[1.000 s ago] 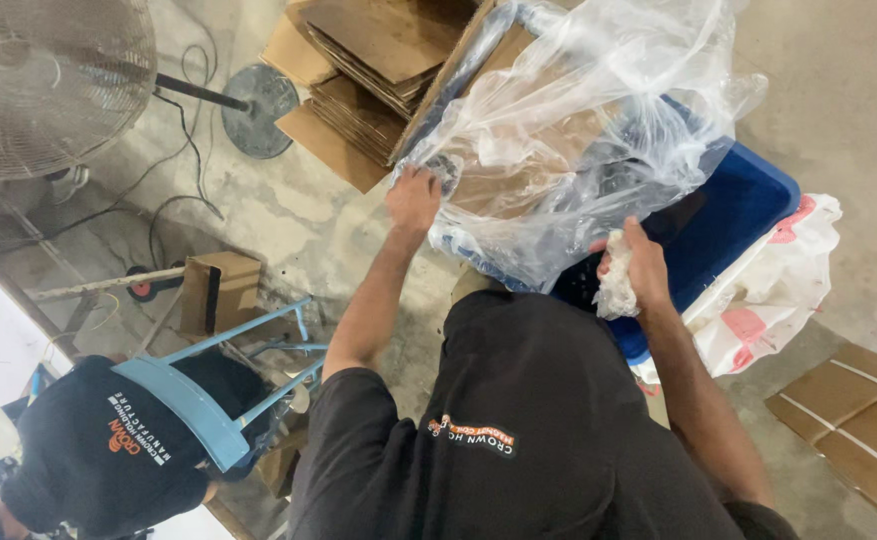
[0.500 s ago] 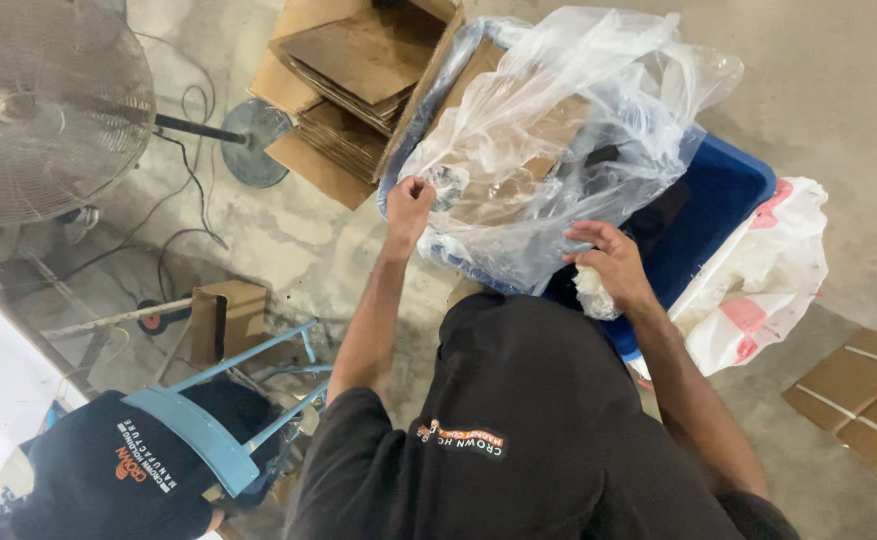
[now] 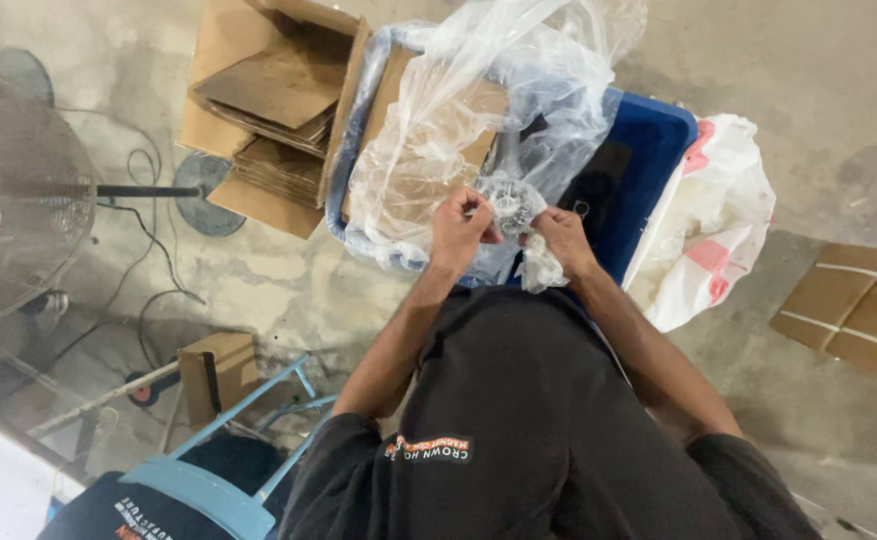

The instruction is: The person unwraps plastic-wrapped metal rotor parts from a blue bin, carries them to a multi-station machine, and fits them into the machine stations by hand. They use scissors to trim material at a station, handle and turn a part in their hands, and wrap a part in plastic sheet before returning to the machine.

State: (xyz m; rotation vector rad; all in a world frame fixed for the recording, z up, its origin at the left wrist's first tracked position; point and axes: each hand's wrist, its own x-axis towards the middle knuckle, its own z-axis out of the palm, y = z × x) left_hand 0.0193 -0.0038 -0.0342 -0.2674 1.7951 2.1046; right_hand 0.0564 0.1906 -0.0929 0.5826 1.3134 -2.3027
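While our left hand (image 3: 460,228) pinches the clear plastic bag (image 3: 478,130), fingers together; our right hand (image 3: 558,236) clamps a bunched wad (image 3: 536,270) just below its fingertips.

A clear plastic bag (image 3: 478,130) is gripped at centre frame by the left hand (image 3: 458,232) and right hand (image 3: 561,238), above a blue bin (image 3: 648,160).

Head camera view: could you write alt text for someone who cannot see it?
Seen from above, a person's left hand and right hand bunch a clear plastic bag over a blue bin. Flattened cardboard lies left of the bin, a white bag to its right.
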